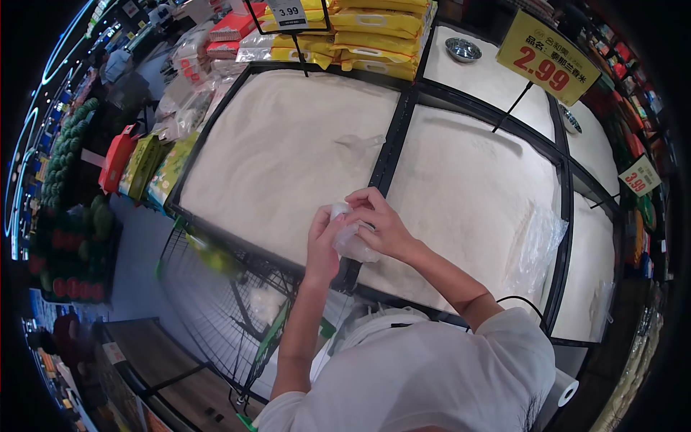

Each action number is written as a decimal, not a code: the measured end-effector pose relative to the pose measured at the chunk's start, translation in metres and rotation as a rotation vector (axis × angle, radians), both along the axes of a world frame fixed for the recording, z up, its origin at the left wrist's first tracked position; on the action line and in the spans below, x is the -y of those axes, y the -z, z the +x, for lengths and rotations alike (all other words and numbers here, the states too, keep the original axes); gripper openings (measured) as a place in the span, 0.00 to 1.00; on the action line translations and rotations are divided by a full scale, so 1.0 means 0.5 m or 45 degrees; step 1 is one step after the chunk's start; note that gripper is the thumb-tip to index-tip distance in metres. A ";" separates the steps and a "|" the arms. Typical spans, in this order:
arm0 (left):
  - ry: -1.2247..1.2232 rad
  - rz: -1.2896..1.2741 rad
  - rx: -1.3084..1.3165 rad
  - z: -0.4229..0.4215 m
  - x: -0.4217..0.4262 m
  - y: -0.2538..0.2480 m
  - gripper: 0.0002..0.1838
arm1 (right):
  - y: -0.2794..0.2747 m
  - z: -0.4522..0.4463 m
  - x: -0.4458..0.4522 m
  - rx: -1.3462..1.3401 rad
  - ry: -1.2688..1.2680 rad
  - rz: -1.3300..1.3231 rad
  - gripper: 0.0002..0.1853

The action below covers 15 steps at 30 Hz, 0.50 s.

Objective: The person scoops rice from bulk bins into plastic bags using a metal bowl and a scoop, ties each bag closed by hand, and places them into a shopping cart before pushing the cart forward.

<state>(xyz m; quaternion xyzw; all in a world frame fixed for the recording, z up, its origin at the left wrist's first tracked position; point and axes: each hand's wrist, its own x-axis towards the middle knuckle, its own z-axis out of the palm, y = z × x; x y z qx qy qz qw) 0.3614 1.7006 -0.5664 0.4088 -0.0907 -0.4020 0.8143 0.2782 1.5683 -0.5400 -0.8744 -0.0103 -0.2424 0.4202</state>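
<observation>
A thin clear plastic bag [354, 245] is bunched between my two hands, above the divider of the rice bins. My left hand [325, 236] pinches its gathered top from the left. From the right, my right hand [383, 225] has its fingers bent round the same part of the bag. What lies inside the bag cannot be made out. Beneath and beyond my hands is the left bin of white rice [273, 144], with a clear scoop [360, 142] lying on the grain. To the right is another bin of rice [468, 173], with a loose sheet of clear plastic [536, 248] over its side.
A wire shopping cart [216, 309] stands at my left, holding a whitish bag [266, 304]. Yellow rice sacks [378, 32] are stacked behind the bins. Price signs [548, 61] rise on stems. A metal bowl [463, 50] rests in the back bin.
</observation>
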 end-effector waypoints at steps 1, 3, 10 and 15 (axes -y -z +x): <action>0.007 0.011 0.068 -0.006 -0.004 -0.011 0.09 | 0.007 0.001 -0.001 -0.035 0.001 0.295 0.17; -0.013 0.083 0.275 -0.020 -0.011 -0.013 0.10 | 0.021 -0.001 -0.008 -0.118 0.005 0.889 0.16; -0.190 0.429 1.197 -0.058 -0.022 -0.023 0.11 | 0.044 -0.035 0.009 -0.212 0.032 0.622 0.13; -0.141 0.550 1.315 -0.087 -0.028 -0.042 0.15 | 0.047 -0.053 -0.011 -0.146 0.165 0.633 0.13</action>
